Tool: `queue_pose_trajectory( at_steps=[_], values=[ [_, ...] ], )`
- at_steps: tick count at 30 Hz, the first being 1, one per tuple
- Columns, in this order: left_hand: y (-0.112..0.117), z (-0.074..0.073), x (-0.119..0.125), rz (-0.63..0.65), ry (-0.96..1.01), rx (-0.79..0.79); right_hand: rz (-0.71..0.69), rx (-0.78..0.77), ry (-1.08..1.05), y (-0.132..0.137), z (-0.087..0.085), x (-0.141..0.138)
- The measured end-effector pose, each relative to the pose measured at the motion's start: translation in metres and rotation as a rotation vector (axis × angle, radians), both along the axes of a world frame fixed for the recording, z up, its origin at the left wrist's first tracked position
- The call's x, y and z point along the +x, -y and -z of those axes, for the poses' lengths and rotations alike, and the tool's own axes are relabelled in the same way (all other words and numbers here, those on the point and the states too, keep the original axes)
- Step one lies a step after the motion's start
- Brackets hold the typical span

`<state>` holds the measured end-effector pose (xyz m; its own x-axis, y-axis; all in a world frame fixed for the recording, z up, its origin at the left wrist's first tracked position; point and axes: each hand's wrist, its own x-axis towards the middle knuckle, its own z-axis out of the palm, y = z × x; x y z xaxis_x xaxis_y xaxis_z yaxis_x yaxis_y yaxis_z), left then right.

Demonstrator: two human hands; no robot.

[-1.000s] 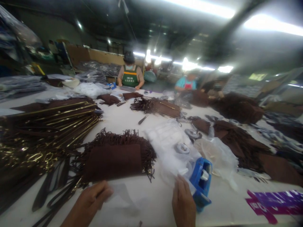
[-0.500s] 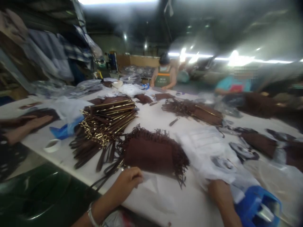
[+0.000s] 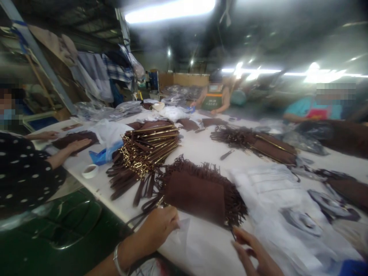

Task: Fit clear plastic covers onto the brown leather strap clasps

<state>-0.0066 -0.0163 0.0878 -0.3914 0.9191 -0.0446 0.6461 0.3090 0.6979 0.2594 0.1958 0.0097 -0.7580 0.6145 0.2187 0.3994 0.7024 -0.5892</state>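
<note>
Bag (image 3: 195,195), fringed, just beyond left fingers (image 3: 173,214)

The person's bare left forearm (image 3: 104,268) slants up and rightward from the bottom edge to a nearly straight wrist (image 3: 130,247). The left hand (image 3: 161,224) is curled, its back toward the camera, thumb and fingertips drawn together at its right side. The right hand (image 3: 254,251) enters from the bottom edge, lower and angled leftward, its fingers bent and partly spread; whether forefinger and thumb meet is unclear. The two hands are well apart.
</note>
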Motion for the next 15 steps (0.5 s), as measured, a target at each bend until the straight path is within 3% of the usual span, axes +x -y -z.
queue_pose_trajectory(
  at_steps=[2,4,7,11,13,15],
  values=[
    [0.006,-0.011,0.000,0.037,-0.029,-0.012,-0.191,-0.252,-0.121,0.040,-0.024,-0.052],
    [0.016,-0.022,-0.001,0.048,-0.036,-0.004,-0.331,-0.514,-0.126,0.080,-0.035,-0.098],
    [0.037,-0.027,-0.007,-0.065,0.106,0.065,-0.374,-0.903,-0.116,0.126,-0.028,-0.139],
    [0.067,-0.003,-0.010,-0.296,0.659,0.288,-0.284,-1.290,-0.233,0.153,-0.004,-0.157],
    [0.079,0.015,-0.007,-0.335,0.853,0.352,-0.243,-1.342,-0.227,0.160,0.001,-0.161],
    [0.086,0.030,-0.003,-0.372,0.912,0.371,-0.234,-1.377,-0.216,0.169,0.005,-0.166]
  ],
)
